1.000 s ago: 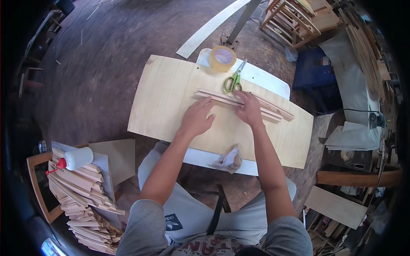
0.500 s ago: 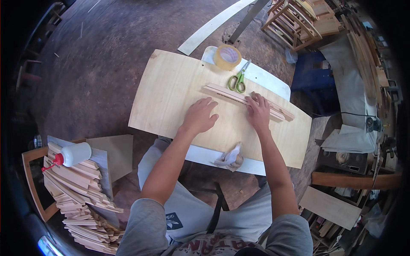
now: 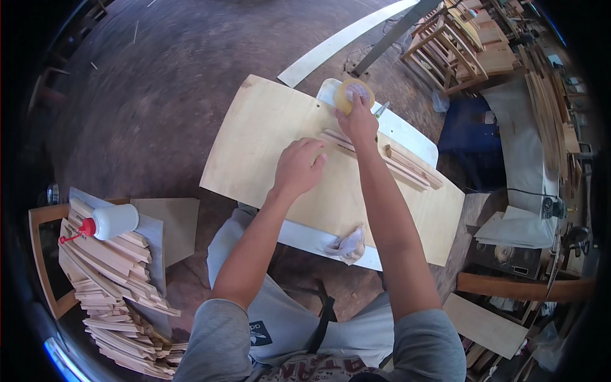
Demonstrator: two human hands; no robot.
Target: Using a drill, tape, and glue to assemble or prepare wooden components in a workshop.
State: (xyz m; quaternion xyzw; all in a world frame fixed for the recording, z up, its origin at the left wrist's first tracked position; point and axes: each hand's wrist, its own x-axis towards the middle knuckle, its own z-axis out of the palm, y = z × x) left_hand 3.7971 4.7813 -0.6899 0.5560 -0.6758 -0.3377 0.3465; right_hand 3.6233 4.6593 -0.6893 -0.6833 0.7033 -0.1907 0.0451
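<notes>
My right hand (image 3: 358, 121) reaches across the pale plywood panel (image 3: 248, 134), its fingers closed on the yellow tape roll (image 3: 342, 95) at the far edge. Beneath it, the green-handled scissors (image 3: 382, 109) are mostly hidden. My left hand (image 3: 299, 165) hovers over or rests on the panel, fingers loosely curved and apart, holding nothing visible. Several narrow wood strips (image 3: 414, 169) lie beside the right forearm. A crumpled pale cloth (image 3: 347, 245) sits near the panel's front edge. Under the panel is a white board (image 3: 410, 137).
A white bottle with red nozzle (image 3: 116, 221) lies on piled wood offcuts (image 3: 118, 280) at left. A long pale strip (image 3: 331, 44) and metal post (image 3: 382, 48) stand beyond the panel. Wooden frames (image 3: 445, 54), a blue box (image 3: 464, 146) and stacked boards line the right side.
My right hand has left the wood strips and moved forward onto the tape roll, covering part of the scissors. My left hand has moved only slightly. The view has shifted a little.
</notes>
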